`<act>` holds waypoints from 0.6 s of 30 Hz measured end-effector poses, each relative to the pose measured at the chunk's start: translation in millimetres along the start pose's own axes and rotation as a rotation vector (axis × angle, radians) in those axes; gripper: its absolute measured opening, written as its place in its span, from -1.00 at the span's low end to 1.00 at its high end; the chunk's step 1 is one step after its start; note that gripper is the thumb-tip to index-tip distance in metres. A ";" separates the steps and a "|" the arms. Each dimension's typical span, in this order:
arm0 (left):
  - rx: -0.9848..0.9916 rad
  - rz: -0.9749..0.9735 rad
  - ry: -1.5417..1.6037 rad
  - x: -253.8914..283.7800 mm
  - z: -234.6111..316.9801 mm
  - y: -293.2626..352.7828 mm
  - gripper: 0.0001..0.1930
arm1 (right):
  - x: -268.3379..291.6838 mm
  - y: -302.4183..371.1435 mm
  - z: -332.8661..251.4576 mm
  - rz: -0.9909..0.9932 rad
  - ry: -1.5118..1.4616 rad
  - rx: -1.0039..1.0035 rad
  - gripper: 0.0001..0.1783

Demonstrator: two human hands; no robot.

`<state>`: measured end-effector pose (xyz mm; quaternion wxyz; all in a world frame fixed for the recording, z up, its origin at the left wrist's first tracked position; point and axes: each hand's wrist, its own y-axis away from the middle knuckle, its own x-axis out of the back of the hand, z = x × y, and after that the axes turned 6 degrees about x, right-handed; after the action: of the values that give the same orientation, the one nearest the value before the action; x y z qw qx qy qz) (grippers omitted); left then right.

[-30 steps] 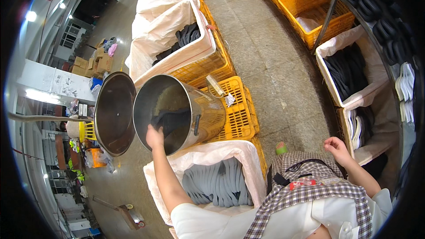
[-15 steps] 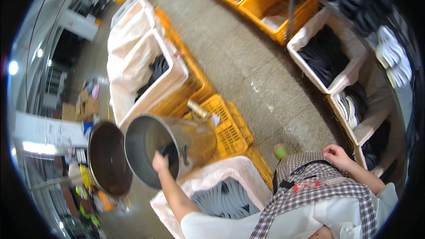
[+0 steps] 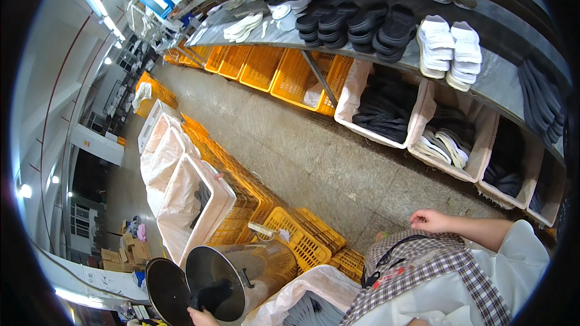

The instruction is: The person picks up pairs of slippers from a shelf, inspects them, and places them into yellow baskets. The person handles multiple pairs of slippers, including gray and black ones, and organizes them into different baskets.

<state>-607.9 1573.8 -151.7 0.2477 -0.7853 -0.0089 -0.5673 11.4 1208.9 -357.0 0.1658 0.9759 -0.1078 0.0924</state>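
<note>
At the lower edge, my left hand [image 3: 202, 317] is partly cut off by the picture's border. It grips a blurred black piece [image 3: 214, 294] at the mouth of a tall steel pot [image 3: 263, 268]; the piece's exact kind is unclear. Beside the pot's mouth is a round dark metal lid or pan [image 3: 166, 293]. My right hand [image 3: 428, 220] hovers in front of my checked apron [image 3: 417, 278], fingers curled in with nothing visible in them. Grey shoe soles [image 3: 311, 311] fill a lined basket [image 3: 329, 278] between the pot and my body.
Stacked yellow crates [image 3: 296, 235] and white-lined baskets [image 3: 175, 205] stand left of the aisle floor [image 3: 290, 145]. On the right, a long bench [image 3: 386, 42] carries black soles [image 3: 393, 30] and white soles [image 3: 465, 54]. Lined baskets of soles [image 3: 380, 108] sit beneath it.
The view has swung up and toward the bench, showing more of it. My left hand has moved from inside the pot toward its near rim, with the black piece. My right hand stays by the apron.
</note>
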 end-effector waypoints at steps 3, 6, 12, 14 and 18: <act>0.083 0.188 0.098 32.9 -2.7 22.0 -0.58 | 14.8 25.6 16.7 0.043 0.027 0.004 -0.68; -0.022 0.137 -0.010 46.0 1.9 29.7 -0.60 | 27.2 56.5 31.4 0.049 -0.084 0.002 -0.67; 0.451 0.455 0.350 58.7 11.0 37.5 -0.54 | 55.0 110.7 71.5 0.160 -0.039 -0.090 -0.66; 0.594 0.359 0.460 70.9 22.9 36.5 -0.41 | 63.4 131.1 87.3 0.260 -0.037 0.011 -0.63; 0.574 0.413 0.875 82.2 106.1 35.9 -0.19 | 74.9 171.0 110.5 0.351 -0.124 0.007 -0.67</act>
<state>-473.9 1562.8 -116.6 0.5378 -0.3634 0.0946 -0.7548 58.0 999.9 -391.3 0.1370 0.9465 -0.2860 0.0599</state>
